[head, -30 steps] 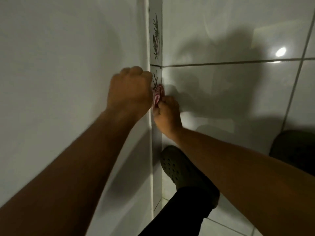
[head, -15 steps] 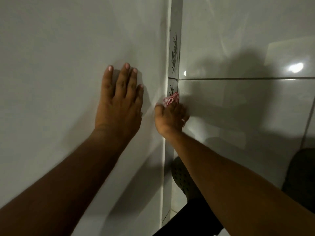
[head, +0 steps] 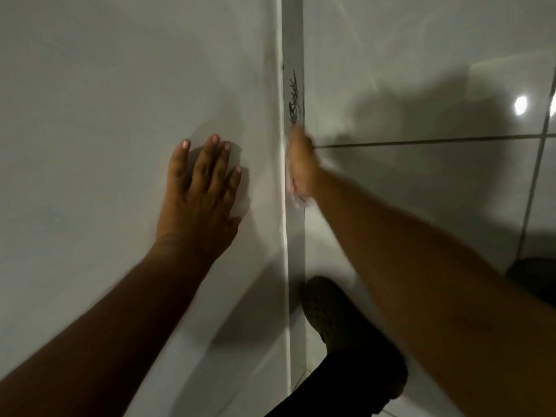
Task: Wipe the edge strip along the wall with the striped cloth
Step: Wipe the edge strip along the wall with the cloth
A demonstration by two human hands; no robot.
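The edge strip [head: 293, 55] is a narrow grey band with dark leaf-like marks, running along the foot of the white wall [head: 105, 85] where it meets the tiled floor. My right hand [head: 302, 164], blurred by motion, presses against the strip and is closed on the striped cloth [head: 293, 191]. Only a pale pink-and-white smear of the cloth shows at the hand's left and lower edge. My left hand [head: 201, 191] lies flat on the wall with its fingers spread, a little left of the strip, holding nothing.
Glossy grey floor tiles [head: 421, 70] with dark grout lines fill the right side, with a light reflection at the far right. My dark green perforated clog [head: 334, 311] and black trouser leg stand close to the strip below my right arm. Another dark shape [head: 532, 278] sits at the right edge.
My left hand went from a fist beside the cloth to flat on the wall. My right hand with the cloth has slid along the strip, now up to the floor's grout line.
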